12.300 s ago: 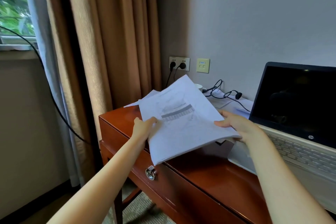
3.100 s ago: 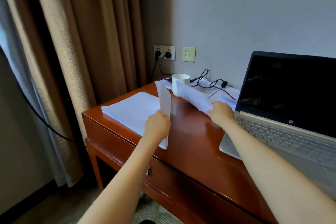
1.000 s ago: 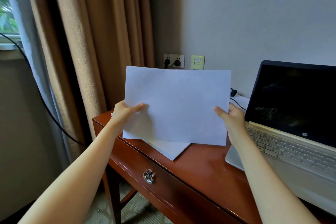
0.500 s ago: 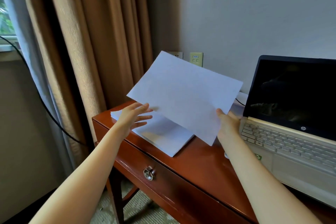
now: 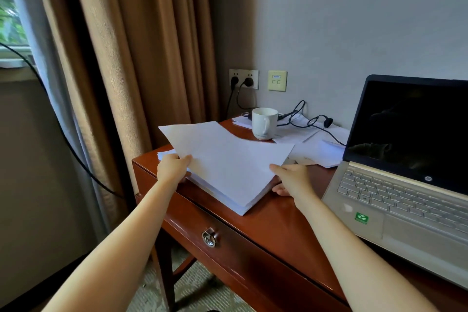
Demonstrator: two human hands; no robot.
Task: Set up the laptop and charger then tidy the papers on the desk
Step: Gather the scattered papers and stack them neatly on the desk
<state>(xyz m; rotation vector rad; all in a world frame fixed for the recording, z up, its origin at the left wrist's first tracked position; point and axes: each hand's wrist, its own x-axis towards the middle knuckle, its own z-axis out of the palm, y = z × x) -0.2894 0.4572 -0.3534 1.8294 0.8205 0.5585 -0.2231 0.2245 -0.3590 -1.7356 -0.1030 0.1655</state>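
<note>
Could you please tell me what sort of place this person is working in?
Probably a hotel room, perhaps a home study: a polished wooden desk stands against a plain wall beside heavy brown curtains, with a white mug and an open laptop on it.

Your glossy red-brown wooden surface (image 5: 278,225) carries a matt white paper stack (image 5: 228,167) (smooth sheets) and a shiny white ceramic mug (image 5: 264,123).

The bench (image 5: 283,225) lies bare along its front edge, between the paper stack (image 5: 228,170) at the left corner and the laptop (image 5: 405,200) on the right. The back edge is crowded by a mug (image 5: 264,123), black cables (image 5: 301,119) and loose sheets (image 5: 314,152).
</note>
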